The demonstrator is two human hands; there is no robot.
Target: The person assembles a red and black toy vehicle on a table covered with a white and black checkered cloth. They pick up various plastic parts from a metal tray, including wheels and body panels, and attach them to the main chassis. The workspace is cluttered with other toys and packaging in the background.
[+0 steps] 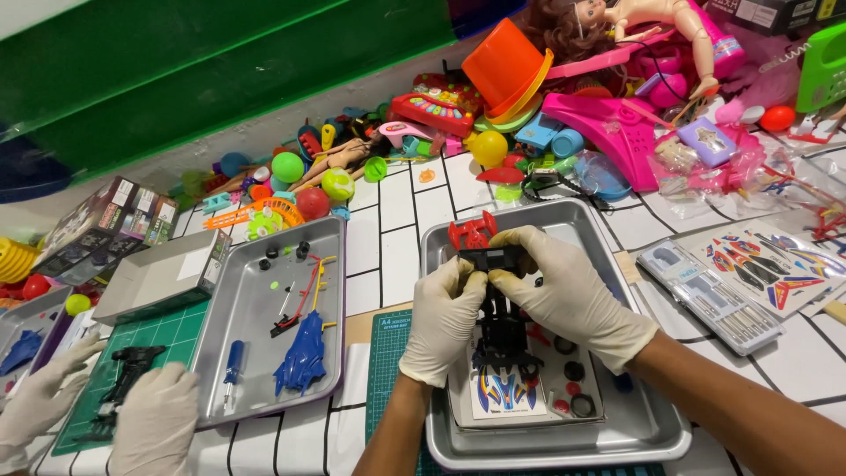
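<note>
Both my hands wear pale latex gloves and hold a black toy car chassis (504,328) over a metal tray (648,425). My left hand (442,319) grips its left side near the top. My right hand (571,295) pinches the top end from the right. A red plastic part (471,233) lies in the tray just beyond my fingers. Under the chassis a sticker sheet (504,394) and small black wheels (575,370) rest in the tray.
A second metal tray (330,304) to the left holds a blue car body (302,354), a blue screwdriver and small parts. Another person's gloved hands (154,421) work a black chassis on a green cutting mat. Toys are piled along the back; a screwdriver set (709,295) lies at right.
</note>
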